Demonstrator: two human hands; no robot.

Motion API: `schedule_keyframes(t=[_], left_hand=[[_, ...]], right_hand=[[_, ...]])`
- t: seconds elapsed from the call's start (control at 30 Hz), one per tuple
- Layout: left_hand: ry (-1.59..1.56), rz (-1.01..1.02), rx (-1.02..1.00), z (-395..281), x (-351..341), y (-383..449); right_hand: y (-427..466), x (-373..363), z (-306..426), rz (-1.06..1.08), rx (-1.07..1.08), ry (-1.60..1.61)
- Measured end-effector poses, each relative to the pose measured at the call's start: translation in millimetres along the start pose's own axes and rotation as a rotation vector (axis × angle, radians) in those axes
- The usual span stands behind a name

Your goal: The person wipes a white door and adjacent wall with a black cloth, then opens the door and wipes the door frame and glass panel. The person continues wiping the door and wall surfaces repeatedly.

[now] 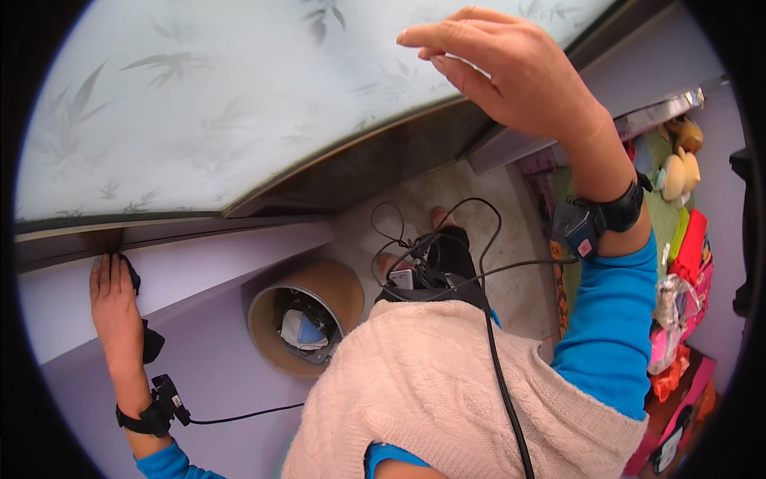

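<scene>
My left hand (pixel 114 299) lies nearly flat, fingers together, on a white ledge (pixel 197 278) at the foot of a frosted glass pane (pixel 197 126). Under its palm is a black cloth (pixel 152 342), whose edges show beside the fingers and the wrist. Most of that cloth is hidden by the hand. My right hand (pixel 508 72) is raised in front of the same pane, which bears a bamboo-leaf pattern. Its fingers are slightly bent, the thumb stands apart, and nothing shows in it. Whether it touches the glass I cannot tell.
A round tan bin (pixel 350 287) with odds and ends stands by the lilac wall (pixel 209 359). Black cables (pixel 491 335) run from my waist to the wrist devices. On the right lie plush toys (pixel 679 173), red cloth (pixel 691 245) and plastic bags (pixel 673 305).
</scene>
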State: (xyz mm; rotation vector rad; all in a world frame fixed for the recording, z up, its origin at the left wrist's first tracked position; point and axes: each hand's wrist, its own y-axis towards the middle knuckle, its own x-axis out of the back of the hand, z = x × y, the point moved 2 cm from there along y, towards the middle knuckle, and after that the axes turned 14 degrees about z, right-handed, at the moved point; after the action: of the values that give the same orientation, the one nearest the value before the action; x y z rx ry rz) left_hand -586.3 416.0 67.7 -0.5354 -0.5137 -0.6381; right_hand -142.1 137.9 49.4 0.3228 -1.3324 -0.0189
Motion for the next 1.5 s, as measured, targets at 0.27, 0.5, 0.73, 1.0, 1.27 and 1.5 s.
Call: schedule_keyframes(t=[0.27,0.5,0.73,1.0,1.27,1.5], left_hand=[[-0.089,-0.109,-0.121,-31.8,-28.0,13.9],[-0.222,0.024,-0.262,-105.3,-76.7,35.1],[-0.024,0.018,0.193,9.0,28.7,-45.5],[0.181,-0.359,0.780,100.4,97.2,-107.7],[-0.128,-0.182,0.296,-19.5,-23.8,-31.1],[-0.033,0.223,0.012,-128.6,-135.2,27.3]], right_hand=[[-4.5,-20.9,0.7,-0.130,-0.021,-0.055],[26.0,-18.6,19.6,-0.098,0.057,0.021],[48.4,6.2,25.9,-0.137,0.155,0.079],[82.7,17.5,62.2,-0.125,0.322,0.128],[106.1,-3.5,77.8,-0.050,0.342,0.144],[119.6,-28.4,82.7,0.003,0.346,0.195]])
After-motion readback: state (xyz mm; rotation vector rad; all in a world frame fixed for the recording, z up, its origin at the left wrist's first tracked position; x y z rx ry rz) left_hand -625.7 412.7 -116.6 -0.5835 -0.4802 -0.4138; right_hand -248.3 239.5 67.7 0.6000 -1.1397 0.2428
